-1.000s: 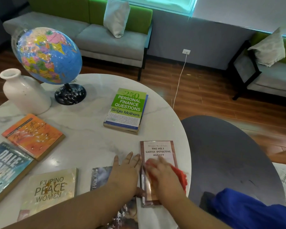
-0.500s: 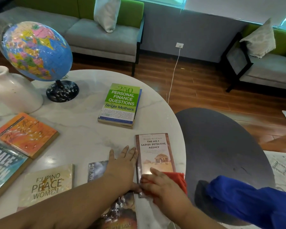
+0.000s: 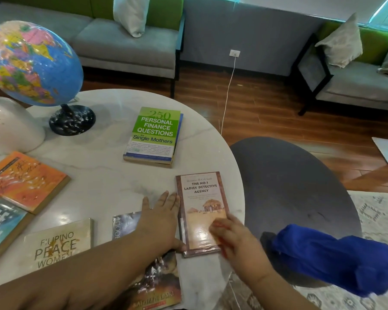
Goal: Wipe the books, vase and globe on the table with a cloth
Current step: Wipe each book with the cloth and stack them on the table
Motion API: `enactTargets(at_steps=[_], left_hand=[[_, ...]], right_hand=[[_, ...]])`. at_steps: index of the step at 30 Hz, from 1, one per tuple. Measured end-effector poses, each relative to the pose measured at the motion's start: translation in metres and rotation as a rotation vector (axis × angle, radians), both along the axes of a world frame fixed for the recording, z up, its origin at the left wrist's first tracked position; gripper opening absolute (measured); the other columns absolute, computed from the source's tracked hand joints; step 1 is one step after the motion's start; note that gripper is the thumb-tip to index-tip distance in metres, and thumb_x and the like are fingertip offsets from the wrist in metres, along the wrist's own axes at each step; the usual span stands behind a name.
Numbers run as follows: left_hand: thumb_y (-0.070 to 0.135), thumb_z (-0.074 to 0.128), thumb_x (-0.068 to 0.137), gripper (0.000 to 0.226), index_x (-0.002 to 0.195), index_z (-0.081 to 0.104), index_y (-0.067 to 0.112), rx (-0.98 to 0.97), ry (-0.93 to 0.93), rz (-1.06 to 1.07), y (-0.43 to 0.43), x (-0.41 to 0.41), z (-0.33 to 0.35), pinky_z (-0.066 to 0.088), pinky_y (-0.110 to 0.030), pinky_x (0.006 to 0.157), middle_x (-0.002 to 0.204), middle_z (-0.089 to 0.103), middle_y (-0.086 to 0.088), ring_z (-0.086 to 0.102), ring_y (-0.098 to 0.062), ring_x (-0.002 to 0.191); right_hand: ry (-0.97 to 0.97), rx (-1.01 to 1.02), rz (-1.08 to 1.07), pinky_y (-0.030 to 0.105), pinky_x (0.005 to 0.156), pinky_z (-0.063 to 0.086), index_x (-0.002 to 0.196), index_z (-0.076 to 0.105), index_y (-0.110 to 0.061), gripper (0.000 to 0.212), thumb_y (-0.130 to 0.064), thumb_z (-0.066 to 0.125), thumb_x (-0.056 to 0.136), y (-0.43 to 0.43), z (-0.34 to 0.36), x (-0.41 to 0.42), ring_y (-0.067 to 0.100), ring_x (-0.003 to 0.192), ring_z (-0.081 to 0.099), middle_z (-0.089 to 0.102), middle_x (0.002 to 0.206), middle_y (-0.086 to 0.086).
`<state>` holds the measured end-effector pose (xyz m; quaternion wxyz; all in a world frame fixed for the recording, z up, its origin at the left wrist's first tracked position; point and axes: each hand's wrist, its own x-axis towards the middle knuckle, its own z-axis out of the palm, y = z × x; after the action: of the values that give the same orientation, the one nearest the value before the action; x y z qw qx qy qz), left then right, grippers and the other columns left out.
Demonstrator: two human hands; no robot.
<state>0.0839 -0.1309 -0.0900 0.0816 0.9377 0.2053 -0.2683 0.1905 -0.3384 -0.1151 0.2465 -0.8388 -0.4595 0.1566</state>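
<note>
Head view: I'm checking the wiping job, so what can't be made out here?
- Cloth: only red slivers show under the motion-blurred right hand; its grip is unclear.
- Vase: top cut off by the left edge.
- Blue book: title cut by the left edge.
- Dark book: cover mostly hidden by the left hand and forearm.

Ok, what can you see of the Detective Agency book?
The book is a slim paperback with a glossy tan cover, a brown border, a dark title and a hut picture. It lies flat, face up, near the table's rim. The left hand rests flat along its left side, thumb at the lower corner. The blurred right hand holds a red cloth on its lower right.
</note>
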Motion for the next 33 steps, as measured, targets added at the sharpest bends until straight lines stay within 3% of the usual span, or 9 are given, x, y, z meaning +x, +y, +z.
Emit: enactTargets(at_steps=[3, 8, 12, 14, 17, 19, 23, 27, 33], left_hand=[[0.074, 0.060, 0.071, 0.125, 0.152, -0.013, 0.014, -0.002, 0.002, 0.003, 0.000, 0.000, 0.001, -0.004, -0.059, 0.116, 0.161, -0.015, 0.000, -0.015, -0.019, 0.148], [0.075, 0.059, 0.071, 0.125, 0.152, -0.013, 0.014, 0.009, 0.011, -0.002, 0.000, 0.001, 0.000, -0.004, -0.059, 0.116, 0.161, -0.015, 0.000, -0.015, -0.019, 0.147], [0.075, 0.058, 0.072, 0.124, 0.152, -0.014, 0.013, 0.010, 0.017, -0.012, -0.001, 0.002, 0.003, -0.003, -0.059, 0.116, 0.161, -0.016, -0.001, -0.015, -0.019, 0.147], [0.074, 0.058, 0.073, 0.123, 0.152, -0.014, 0.013, 0.006, 0.020, -0.009, 0.000, 0.001, 0.004, -0.003, -0.058, 0.116, 0.161, -0.014, -0.002, -0.015, -0.020, 0.148], [0.070, 0.062, 0.073, 0.123, 0.152, -0.012, 0.013, -0.024, 0.016, 0.016, -0.002, 0.001, 0.006, -0.003, -0.059, 0.116, 0.162, -0.009, -0.002, -0.011, -0.019, 0.148], [0.064, 0.065, 0.075, 0.119, 0.153, -0.010, 0.014, -0.062, -0.013, 0.030, -0.007, 0.004, 0.008, 0.000, -0.060, 0.116, 0.162, -0.004, -0.003, -0.006, -0.020, 0.149], [0.055, 0.061, 0.082, 0.102, 0.153, 0.000, 0.015, -0.143, -0.043, 0.082, -0.015, 0.012, 0.013, 0.009, -0.058, 0.116, 0.161, 0.007, -0.003, 0.002, -0.019, 0.149], [0.054, 0.053, 0.087, 0.087, 0.154, 0.011, 0.018, -0.128, -0.073, -0.059, -0.021, 0.015, 0.018, 0.005, -0.062, 0.115, 0.161, 0.013, 0.000, 0.004, -0.018, 0.149], [0.051, 0.048, 0.092, 0.048, 0.134, 0.049, 0.031, -0.348, -0.257, 0.145, -0.016, 0.021, 0.020, 0.044, -0.038, 0.101, 0.135, 0.054, 0.003, 0.050, -0.014, 0.120]], right_hand=[[0.016, -0.039, -0.118, 0.028, 0.118, 0.018, 0.125, 0.061, -0.038, 0.040, -0.016, 0.062, 0.091, 0.001, 0.001, 0.000, 0.003, 0.140, 0.018, 0.040, 0.134, -0.031], [-0.127, -0.040, 0.215, 0.030, 0.106, 0.030, 0.114, 0.066, -0.039, 0.058, -0.009, 0.075, 0.065, -0.017, -0.008, -0.011, 0.016, 0.131, 0.045, 0.057, 0.130, -0.020], [0.158, -0.018, -0.144, 0.030, 0.103, 0.046, 0.113, 0.068, -0.037, 0.046, -0.002, 0.065, 0.084, -0.022, -0.001, 0.001, 0.002, 0.123, 0.048, 0.046, 0.126, -0.037], [0.260, 0.007, -0.396, 0.021, 0.088, 0.052, 0.105, 0.068, -0.036, 0.036, -0.004, 0.061, 0.089, -0.020, 0.010, 0.000, -0.002, 0.097, 0.057, 0.054, 0.114, -0.027], [0.414, -0.083, -0.644, 0.028, 0.088, 0.052, 0.092, 0.064, -0.041, 0.025, -0.015, 0.061, 0.091, -0.027, 0.014, 0.005, 0.004, 0.090, 0.061, 0.062, 0.108, -0.010], [0.522, -0.177, -0.685, 0.027, 0.081, 0.054, 0.094, 0.064, -0.038, 0.008, -0.031, 0.065, 0.089, -0.029, 0.016, 0.008, 0.007, 0.086, 0.065, 0.067, 0.102, -0.008], [0.647, -0.305, -0.666, 0.015, 0.053, 0.049, 0.098, 0.062, -0.027, 0.031, -0.054, 0.066, 0.082, -0.022, 0.027, 0.007, 0.008, 0.070, 0.068, 0.070, 0.087, -0.004], [0.789, -0.350, -0.706, 0.027, 0.053, 0.055, 0.094, 0.065, -0.012, 0.038, -0.046, 0.073, 0.081, -0.020, 0.033, 0.012, 0.020, 0.057, 0.068, 0.070, 0.078, 0.007], [0.810, -0.056, -0.736, 0.041, 0.061, 0.061, 0.086, 0.067, -0.013, 0.014, -0.021, 0.076, 0.080, -0.014, 0.063, 0.009, 0.022, 0.059, 0.066, 0.070, 0.069, 0.008]])
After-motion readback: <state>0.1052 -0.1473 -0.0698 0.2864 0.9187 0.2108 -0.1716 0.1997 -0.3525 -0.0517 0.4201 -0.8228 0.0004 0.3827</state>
